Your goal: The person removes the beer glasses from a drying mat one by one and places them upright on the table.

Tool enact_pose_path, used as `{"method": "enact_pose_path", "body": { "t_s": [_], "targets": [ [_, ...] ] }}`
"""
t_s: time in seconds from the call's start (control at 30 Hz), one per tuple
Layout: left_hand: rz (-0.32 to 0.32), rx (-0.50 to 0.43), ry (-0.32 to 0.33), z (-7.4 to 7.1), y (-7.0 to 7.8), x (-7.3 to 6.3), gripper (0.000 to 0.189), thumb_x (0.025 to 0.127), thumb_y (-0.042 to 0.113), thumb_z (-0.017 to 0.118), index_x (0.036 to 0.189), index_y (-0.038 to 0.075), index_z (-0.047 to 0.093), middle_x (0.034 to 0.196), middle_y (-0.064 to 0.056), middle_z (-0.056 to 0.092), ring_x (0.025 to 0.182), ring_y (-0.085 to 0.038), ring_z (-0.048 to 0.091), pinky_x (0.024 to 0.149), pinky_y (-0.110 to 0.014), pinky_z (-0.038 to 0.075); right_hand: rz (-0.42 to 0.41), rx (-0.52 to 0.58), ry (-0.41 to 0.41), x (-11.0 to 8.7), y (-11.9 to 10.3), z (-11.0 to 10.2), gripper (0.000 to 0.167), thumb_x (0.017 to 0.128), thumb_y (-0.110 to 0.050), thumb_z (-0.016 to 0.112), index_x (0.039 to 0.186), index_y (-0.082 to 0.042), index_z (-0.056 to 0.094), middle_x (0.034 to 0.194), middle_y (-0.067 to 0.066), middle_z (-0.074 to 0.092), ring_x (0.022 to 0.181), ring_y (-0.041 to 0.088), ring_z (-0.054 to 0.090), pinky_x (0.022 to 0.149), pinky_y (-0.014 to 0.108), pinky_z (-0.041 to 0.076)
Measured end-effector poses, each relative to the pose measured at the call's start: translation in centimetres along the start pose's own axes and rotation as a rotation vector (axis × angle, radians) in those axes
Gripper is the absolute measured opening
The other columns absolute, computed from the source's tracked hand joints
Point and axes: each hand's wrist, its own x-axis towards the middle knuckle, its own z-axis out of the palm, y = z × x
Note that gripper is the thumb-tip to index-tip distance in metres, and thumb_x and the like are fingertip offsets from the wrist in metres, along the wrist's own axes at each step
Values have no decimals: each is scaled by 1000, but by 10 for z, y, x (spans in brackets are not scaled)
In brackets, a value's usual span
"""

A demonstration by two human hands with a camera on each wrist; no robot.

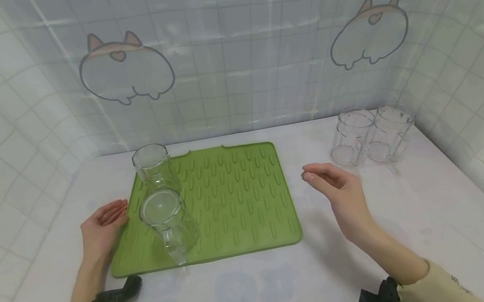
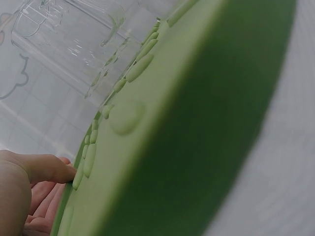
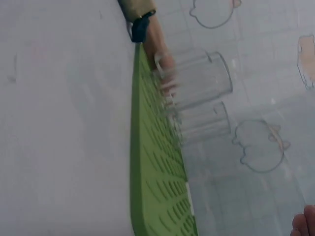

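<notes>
My left hand (image 1: 104,226) is at the left edge of a green ribbed drying mat (image 1: 236,200). In the left wrist view its thumb (image 2: 56,168) lies over the mat's rim, with the other fingers behind it, pinching the edge. Two clear glass mugs stand on the mat's left side: a rear mug (image 1: 153,166) and a front mug (image 1: 170,226), whose handle points toward me. My right hand (image 1: 339,193) hovers between the mat and the right-hand mugs, thumb near the loosely bent fingers, with nothing visible in its grasp.
Two more glass mugs, a left one (image 1: 352,137) and a right one (image 1: 388,133), stand close together at the back right of the white table (image 1: 249,301). A tile-patterned curtain (image 1: 239,81) with cartoon drawings encloses the back and sides.
</notes>
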Motion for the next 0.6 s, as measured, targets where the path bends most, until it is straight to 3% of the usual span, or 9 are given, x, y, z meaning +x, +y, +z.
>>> {"method": "enact_pose_path", "body": {
  "t_s": [0.2, 0.5, 0.6],
  "targets": [
    [-9, -9, -1, 1, 1, 0, 50, 97, 12, 64, 143, -1, 49, 142, -17, 57, 100, 13, 59, 88, -6, 52, 42, -27, -118, -12, 2, 18, 27, 94, -21, 71, 115, -5, 69, 112, 1, 71, 115, 23, 64, 105, 28, 52],
    [3, -2, -5, 0, 5, -3, 50, 97, 11, 65, 142, -2, 50, 142, -17, 57, 101, 12, 59, 87, -6, 52, 117, -13, -233, -21, 10, 48, 25, 95, -18, 68, 115, -3, 69, 110, 7, 73, 111, 23, 66, 105, 33, 52],
    [10, -31, -2, -1, 4, -3, 49, 96, 9, 66, 141, -4, 50, 136, -11, 63, 100, 11, 61, 86, -6, 53, 134, -23, -290, -24, 10, 61, 29, 94, -20, 69, 117, -3, 69, 113, 9, 73, 110, 21, 67, 106, 35, 51]
  ]
}}
